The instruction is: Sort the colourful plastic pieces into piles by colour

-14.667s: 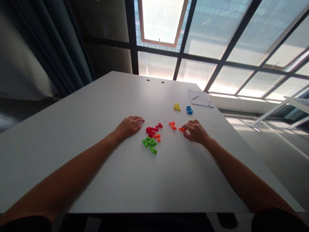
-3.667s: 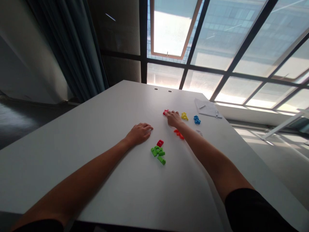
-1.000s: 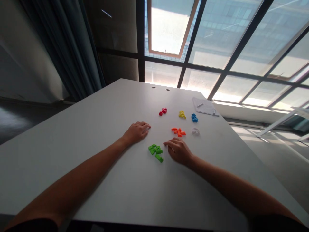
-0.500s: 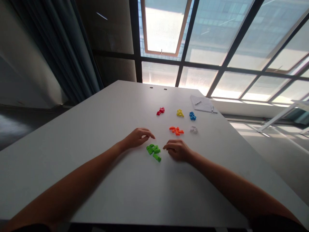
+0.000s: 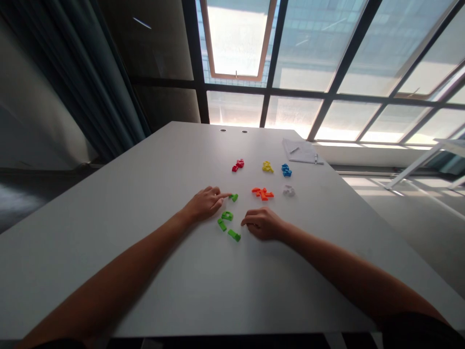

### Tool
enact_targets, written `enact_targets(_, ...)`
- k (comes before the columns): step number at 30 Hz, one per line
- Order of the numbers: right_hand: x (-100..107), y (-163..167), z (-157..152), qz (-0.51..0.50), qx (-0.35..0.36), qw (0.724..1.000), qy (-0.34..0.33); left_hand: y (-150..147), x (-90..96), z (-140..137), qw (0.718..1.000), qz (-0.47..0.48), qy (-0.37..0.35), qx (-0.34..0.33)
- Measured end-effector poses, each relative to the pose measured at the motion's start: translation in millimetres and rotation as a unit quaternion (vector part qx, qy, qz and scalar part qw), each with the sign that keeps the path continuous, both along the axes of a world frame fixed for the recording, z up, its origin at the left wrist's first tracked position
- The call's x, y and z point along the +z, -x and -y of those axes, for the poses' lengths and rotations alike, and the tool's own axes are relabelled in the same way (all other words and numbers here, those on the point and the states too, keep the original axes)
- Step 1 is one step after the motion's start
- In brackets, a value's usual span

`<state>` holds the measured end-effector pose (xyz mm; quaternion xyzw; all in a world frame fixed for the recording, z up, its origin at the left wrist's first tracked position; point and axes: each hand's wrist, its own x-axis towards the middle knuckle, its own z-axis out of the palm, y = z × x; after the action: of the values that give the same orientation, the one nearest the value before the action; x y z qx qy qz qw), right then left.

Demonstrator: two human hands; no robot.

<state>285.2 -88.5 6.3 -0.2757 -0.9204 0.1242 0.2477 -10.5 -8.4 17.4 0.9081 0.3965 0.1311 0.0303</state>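
With its index finger stretched out, my left hand [image 5: 206,202] touches a small green plastic piece [image 5: 234,197]; the hand is open and grasps nothing. Closer to me lie a green arched piece [image 5: 227,215], a short green piece [image 5: 222,224] and a longer green piece [image 5: 234,235], spread apart on the white table [image 5: 181,276]. My right hand [image 5: 264,224] rests on the tabletop just right of these, its fingers loosely bent and a little apart, with nothing visible in them. Beyond it sits a cluster of orange pieces [image 5: 262,194].
Farther back are small clusters of red pieces [image 5: 238,165], yellow pieces [image 5: 268,166], blue pieces [image 5: 286,170] and whitish clear pieces [image 5: 288,190]. Papers [image 5: 300,150] with a pen lie near the right edge. Two round cable holes show at the far end, before the windows.
My left hand has pushed a green piece away from the pile, toward the orange cluster. The green pieces now lie more spread out. My right hand has hardly moved; the view has shifted slightly.
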Motion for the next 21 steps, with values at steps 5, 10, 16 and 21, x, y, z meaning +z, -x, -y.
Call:
enact_targets(5,-1.8,2.9,-5.0,-0.003,-0.031,0.999,0.016,-3.9,-9.0,-14.7,0.993,-0.052,-0.041,0.096)
enact_targets(10,-4.9,3.0,-8.8,-0.021,-0.026,0.999,0.004,-6.1,-9.6,-15.8,0.992,-0.037,-0.034,0.116)
enact_targets(16,-2.3,1.5,-4.7,0.014,-0.027,0.999,-0.014,2.1,-10.5,-8.3,0.998,0.063,-0.007,0.008)
enact_targets(21,11.4,4.2,7.2,0.123,-0.06,0.99,-0.038,7.2,-7.0,-4.4,0.997,0.076,0.032,0.012)
